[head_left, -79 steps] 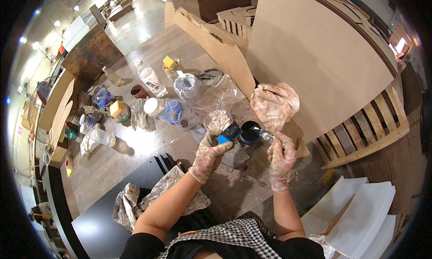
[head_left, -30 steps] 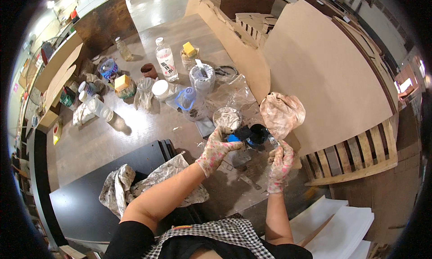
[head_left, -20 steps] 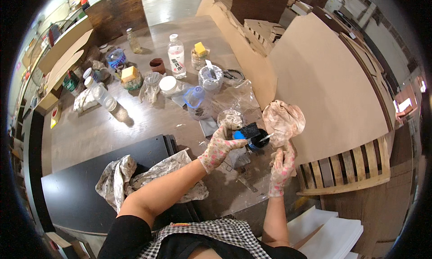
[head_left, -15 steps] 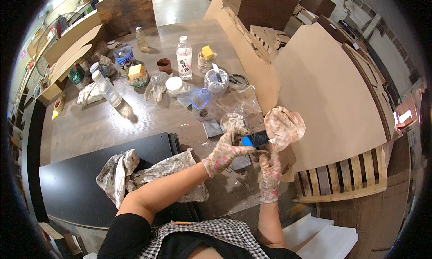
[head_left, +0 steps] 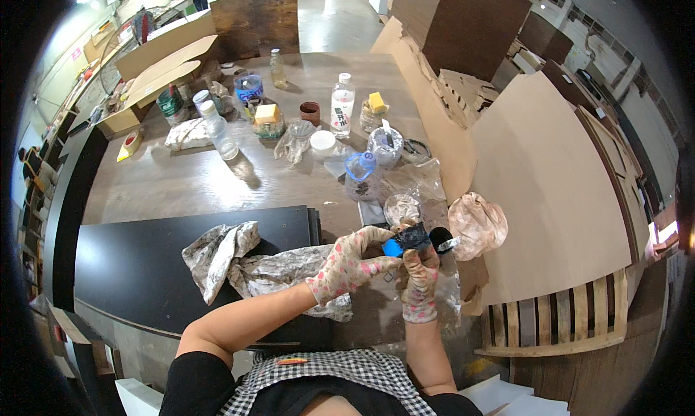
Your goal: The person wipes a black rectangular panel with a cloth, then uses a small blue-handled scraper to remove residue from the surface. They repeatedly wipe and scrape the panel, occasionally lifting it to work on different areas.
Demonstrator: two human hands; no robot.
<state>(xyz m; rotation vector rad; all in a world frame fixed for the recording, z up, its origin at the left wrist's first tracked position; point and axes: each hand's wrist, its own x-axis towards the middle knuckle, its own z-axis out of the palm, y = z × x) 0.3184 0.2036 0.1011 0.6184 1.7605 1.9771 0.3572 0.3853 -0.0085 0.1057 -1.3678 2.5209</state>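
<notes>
Both my hands, in stained gloves with a pink pattern, meet at the front right of the table. My left hand (head_left: 347, 265) grips the blue end of a small blue-and-black block (head_left: 413, 236); its black side looks wet or smeared. My right hand (head_left: 420, 286) closes on the block's lower right edge with thumb and fingers. Just right of the block is a round black thing (head_left: 439, 239), partly hidden, with a pale flat strip beside it. A stained pinkish cloth (head_left: 478, 226) lies to its right, and a clear cup of crumpled material (head_left: 402, 210) stands behind the block.
Dark panels (head_left: 159, 260) are stacked at the front left, with a stained rag (head_left: 279, 275) across them. Farther back stand a blue-handled plastic jug (head_left: 360, 177), a labelled bottle (head_left: 342, 108) and yellow sponges (head_left: 267, 114). Cardboard (head_left: 550, 192) and a wooden pallet (head_left: 557, 315) flank the right.
My right hand has risen from below the block and now grips it. The round black thing has come into sight beside it. The whole view has shifted, with the table appearing farther right.
</notes>
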